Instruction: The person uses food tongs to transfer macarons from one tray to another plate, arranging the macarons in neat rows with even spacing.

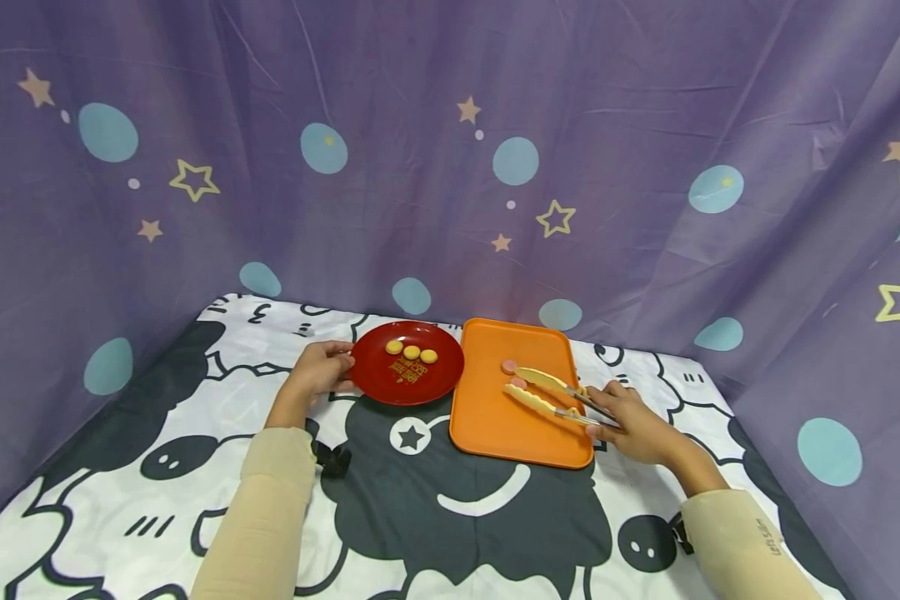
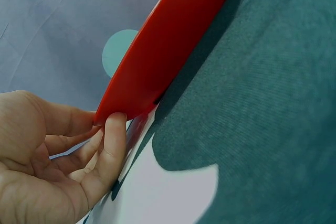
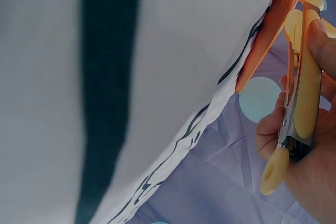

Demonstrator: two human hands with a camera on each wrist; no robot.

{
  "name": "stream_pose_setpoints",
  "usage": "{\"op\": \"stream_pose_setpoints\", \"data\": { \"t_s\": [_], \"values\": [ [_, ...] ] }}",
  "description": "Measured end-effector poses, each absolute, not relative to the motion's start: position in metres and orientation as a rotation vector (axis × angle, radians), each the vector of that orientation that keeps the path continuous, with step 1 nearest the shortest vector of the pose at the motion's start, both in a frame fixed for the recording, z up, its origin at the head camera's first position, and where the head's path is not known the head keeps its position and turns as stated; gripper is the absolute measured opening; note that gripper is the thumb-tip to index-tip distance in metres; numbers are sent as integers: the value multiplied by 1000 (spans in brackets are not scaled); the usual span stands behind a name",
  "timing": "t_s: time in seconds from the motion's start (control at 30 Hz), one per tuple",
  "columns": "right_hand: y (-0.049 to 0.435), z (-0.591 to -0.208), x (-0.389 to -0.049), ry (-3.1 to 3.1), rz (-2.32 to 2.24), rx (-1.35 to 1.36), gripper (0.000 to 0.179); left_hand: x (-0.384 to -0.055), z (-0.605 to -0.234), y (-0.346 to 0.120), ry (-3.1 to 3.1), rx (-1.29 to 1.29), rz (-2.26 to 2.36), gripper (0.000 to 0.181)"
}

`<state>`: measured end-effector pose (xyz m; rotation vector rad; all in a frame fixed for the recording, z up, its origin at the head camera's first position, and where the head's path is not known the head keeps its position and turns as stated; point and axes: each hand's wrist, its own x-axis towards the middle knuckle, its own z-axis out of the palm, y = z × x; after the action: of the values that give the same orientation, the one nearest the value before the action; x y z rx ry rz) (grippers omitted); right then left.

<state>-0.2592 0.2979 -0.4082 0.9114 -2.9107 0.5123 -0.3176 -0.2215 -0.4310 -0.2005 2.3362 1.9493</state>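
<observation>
Right of the frame's centre, two small round pink slices [image 1: 508, 367] lie on a rectangular orange tray [image 1: 495, 429], up-left of the nearer right hand [image 1: 636, 423], which grips parted yellow-and-silver tongs [image 1: 543, 379] slanting toward them, while the left hand [image 1: 319, 368] pinches a round red plate [image 1: 371, 379].

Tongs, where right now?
Head view, right of centre: the tongs extend from the right hand's grip over the orange tray, tips near two pink pieces.

"Any writing over there?"
"Gold lettering [image 1: 407, 372] on the red plate [image 1: 375, 383], too small to read from here."
"And the right sleeve [image 1: 731, 533]?"
"Dark lettering [image 1: 768, 537], starting 'Let's', I think; the rest blurs. The cloth [image 1: 247, 342] has a mark [image 1: 258, 313] like a 3."
</observation>
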Motion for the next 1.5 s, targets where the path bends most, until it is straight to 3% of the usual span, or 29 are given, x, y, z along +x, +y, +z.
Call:
{"op": "stream_pose_setpoints", "data": {
  "t_s": [0.87,1.5],
  "values": [
    [307,-412,-255,-2901,547,891,66,-321,-432,-218,2338,-226,1912,44],
    [287,-392,-264,-2894,568,897,63,-322,-434,-222,2336,-187,1934,45]
  ]
}}
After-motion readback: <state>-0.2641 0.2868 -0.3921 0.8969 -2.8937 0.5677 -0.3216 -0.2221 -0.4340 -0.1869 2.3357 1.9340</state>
